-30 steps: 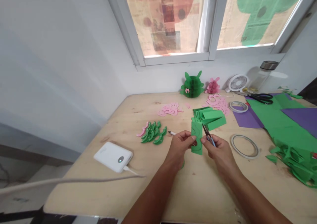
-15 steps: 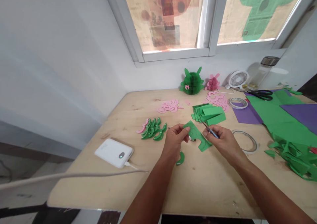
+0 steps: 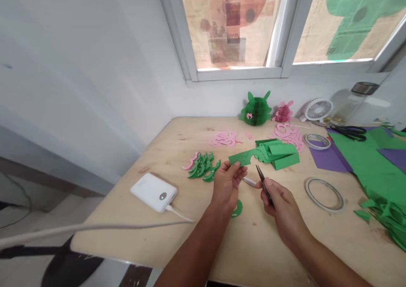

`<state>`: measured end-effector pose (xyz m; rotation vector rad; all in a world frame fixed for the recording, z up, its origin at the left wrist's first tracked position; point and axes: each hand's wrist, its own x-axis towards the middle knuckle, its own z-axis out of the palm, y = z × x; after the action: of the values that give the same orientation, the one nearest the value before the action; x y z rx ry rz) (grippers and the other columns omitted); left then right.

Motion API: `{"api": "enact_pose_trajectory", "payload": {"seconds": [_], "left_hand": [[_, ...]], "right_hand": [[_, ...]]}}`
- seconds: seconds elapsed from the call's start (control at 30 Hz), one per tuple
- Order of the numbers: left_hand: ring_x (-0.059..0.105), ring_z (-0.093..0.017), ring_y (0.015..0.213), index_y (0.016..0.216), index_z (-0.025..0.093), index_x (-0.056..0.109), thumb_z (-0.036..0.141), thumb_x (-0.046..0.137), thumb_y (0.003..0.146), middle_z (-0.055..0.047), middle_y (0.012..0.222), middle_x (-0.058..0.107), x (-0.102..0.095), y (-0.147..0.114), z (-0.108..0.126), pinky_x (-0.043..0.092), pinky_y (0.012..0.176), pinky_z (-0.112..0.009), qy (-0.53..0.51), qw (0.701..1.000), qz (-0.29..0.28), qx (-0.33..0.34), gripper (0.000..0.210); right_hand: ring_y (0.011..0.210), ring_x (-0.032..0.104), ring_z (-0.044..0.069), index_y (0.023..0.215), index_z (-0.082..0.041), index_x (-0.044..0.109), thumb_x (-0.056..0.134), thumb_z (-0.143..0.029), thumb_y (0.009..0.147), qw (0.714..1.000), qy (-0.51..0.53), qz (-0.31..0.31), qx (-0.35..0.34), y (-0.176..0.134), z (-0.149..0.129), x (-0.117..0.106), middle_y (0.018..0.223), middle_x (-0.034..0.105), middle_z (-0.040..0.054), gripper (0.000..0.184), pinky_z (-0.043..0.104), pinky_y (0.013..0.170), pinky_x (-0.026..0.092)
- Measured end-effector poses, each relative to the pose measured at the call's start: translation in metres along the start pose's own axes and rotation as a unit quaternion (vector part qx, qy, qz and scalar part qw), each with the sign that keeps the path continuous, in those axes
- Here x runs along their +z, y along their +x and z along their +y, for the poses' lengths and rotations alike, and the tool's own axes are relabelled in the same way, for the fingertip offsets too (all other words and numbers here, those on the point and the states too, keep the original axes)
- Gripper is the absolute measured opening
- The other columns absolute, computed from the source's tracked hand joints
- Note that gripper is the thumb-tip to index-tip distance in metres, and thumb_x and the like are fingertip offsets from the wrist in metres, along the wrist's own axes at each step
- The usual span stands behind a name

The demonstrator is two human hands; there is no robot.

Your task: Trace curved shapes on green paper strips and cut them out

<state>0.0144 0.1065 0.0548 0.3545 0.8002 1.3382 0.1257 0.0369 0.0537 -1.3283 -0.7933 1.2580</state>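
My left hand [image 3: 227, 182] is closed on a green paper piece [image 3: 242, 157], pinched between thumb and fingers. Drawn curved lines mark this paper, and a rounded notch is cut from its lower right edge. In my right hand [image 3: 279, 200] is a pair of small pointed scissors [image 3: 261, 178], tips upward and apart from the paper; its handles are mostly hidden. A slim pale stick-like object [image 3: 250, 181] lies on the table between my hands. Below my left hand rests a curved green cutout [image 3: 237, 209], partly covered by the wrist. Folded green strips [image 3: 281, 151] lie just behind the held paper.
Green cutouts [image 3: 203, 167] and a white power bank [image 3: 154, 192] lie left on the table [image 3: 177, 135]. Pink cutouts [image 3: 226, 139], paper figures [image 3: 256, 109] and a fan [image 3: 318, 108] are behind. Tape rolls [image 3: 324, 209], black scissors [image 3: 349, 132] and green scraps [image 3: 385, 213] are right.
My left hand has turned the green paper to lie more crosswise and raised it. The scissors have drawn down, away from the paper's edge. The view has shifted left.
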Motion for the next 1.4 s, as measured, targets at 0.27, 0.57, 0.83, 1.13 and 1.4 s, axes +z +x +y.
{"api": "enact_pose_trajectory", "payload": {"seconds": [0.27, 0.57, 0.83, 1.13, 1.4], "left_hand": [[0.067, -0.013, 0.064, 0.075, 0.016, 0.055, 0.013, 0.079, 0.059, 0.0, 0.068, 0.067, 0.001, -0.003, 0.001, 0.053, 0.068, -0.025, -0.023, 1.0, -0.001, 0.003, 0.028], [0.061, -0.01, 0.06, 0.077, 0.015, 0.057, 0.02, 0.082, 0.056, 0.0, 0.069, 0.067, 0.001, -0.003, -0.005, 0.049, 0.064, -0.023, -0.021, 1.0, -0.009, 0.011, 0.034], [0.061, -0.01, 0.061, 0.076, 0.014, 0.057, 0.02, 0.081, 0.059, 0.001, 0.068, 0.066, 0.002, -0.007, -0.008, 0.05, 0.067, -0.024, 0.0, 1.0, -0.008, 0.025, 0.03], [0.06, -0.01, 0.056, 0.074, 0.014, 0.057, 0.02, 0.078, 0.059, 0.001, 0.064, 0.065, 0.006, -0.009, -0.007, 0.05, 0.062, -0.023, 0.024, 0.999, 0.009, 0.034, 0.026], [0.062, -0.01, 0.057, 0.071, 0.015, 0.055, 0.02, 0.078, 0.058, 0.002, 0.063, 0.064, 0.008, -0.011, -0.009, 0.051, 0.062, -0.023, 0.022, 0.999, 0.026, 0.041, 0.027]], "right_hand": [[0.044, 0.024, 0.004, 0.075, -0.016, 0.061, 0.069, -0.075, 0.064, 0.998, 0.025, -0.022, 0.044, 0.011, 0.005, 0.016, 0.053, 0.041, -0.0065, 0.061, 0.021, 0.042, 0.013], [0.044, 0.031, 0.005, 0.078, -0.016, 0.061, 0.063, -0.073, 0.074, 0.997, 0.027, -0.065, 0.01, 0.021, 0.018, 0.017, 0.055, 0.049, -0.0038, 0.057, 0.021, 0.042, 0.019], [0.046, 0.036, 0.006, 0.085, -0.016, 0.064, 0.057, -0.065, 0.086, 0.994, 0.055, -0.09, -0.005, 0.025, 0.03, 0.007, 0.061, 0.055, -0.0015, 0.049, 0.022, 0.043, 0.024], [0.044, 0.029, 0.005, 0.08, -0.017, 0.061, 0.068, -0.065, 0.076, 0.994, 0.083, -0.067, 0.014, 0.023, 0.026, 0.01, 0.053, 0.045, -0.0058, 0.049, 0.021, 0.042, 0.018], [0.044, 0.027, 0.005, 0.08, -0.018, 0.06, 0.067, -0.064, 0.078, 0.996, 0.066, -0.06, -0.002, 0.024, 0.028, 0.011, 0.054, 0.045, -0.006, 0.047, 0.021, 0.041, 0.017]]}}
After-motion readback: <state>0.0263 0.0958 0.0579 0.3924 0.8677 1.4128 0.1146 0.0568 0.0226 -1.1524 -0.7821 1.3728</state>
